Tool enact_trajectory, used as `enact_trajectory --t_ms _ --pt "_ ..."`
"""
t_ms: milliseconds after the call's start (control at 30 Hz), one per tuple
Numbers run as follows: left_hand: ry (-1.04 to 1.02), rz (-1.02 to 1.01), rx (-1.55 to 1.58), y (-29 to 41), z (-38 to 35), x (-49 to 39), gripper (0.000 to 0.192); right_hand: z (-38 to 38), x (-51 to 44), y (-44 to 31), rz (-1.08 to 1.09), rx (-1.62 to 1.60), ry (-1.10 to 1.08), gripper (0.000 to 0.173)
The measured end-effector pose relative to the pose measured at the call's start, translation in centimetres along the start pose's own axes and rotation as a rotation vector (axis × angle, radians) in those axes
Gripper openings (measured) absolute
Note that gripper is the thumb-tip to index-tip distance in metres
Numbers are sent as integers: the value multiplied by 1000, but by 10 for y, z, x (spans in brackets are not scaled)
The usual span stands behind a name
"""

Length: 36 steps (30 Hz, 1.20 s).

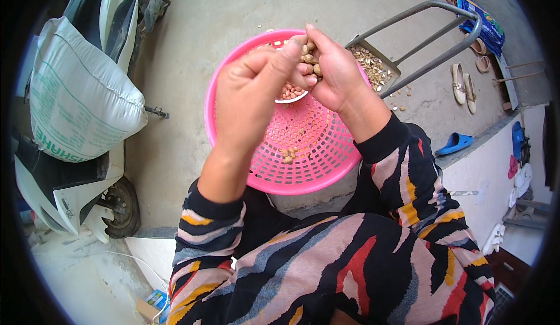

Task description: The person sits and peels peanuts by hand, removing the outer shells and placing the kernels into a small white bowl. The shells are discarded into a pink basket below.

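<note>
Both hands meet above a round pink plastic basket with slotted holes. Several unshelled peanuts lie in my right hand, its fingers curled round them. My left hand has its thumb and fingers bent against the right fingertips; whether it pinches a peanut cannot be seen. Below the hands, partly hidden by them, is a white bowl of shelled reddish peanut kernels. A few unshelled peanuts rest on the basket's near inner side.
A metal dustpan with a tubular handle holds peanut shells at the right. Shoes and a blue slipper lie beyond it. At the left, a white scooter carries a full woven sack.
</note>
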<state>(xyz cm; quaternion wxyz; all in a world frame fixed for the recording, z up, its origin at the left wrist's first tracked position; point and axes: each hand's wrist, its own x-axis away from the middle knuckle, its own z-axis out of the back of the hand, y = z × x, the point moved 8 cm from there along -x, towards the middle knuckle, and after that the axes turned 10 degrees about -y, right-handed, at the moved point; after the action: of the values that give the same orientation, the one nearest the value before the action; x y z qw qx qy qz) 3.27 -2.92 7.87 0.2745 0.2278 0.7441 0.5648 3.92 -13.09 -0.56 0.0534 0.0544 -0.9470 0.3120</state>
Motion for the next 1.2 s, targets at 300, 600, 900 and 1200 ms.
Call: enact_trajectory --t_ms 300,600,900,1200 --pt "-49 -48 -256 -34 18 -20 19 3 4 1 40 277 44 40" --pt "14 -23 -285 -34 28 -20 13 -5 6 -2 47 398 -2 39" --pt "110 2 -254 -37 49 -19 16 -15 6 -16 145 666 -77 16" --pt "63 8 -75 -38 36 -18 17 -16 6 -17 207 707 -128 21"
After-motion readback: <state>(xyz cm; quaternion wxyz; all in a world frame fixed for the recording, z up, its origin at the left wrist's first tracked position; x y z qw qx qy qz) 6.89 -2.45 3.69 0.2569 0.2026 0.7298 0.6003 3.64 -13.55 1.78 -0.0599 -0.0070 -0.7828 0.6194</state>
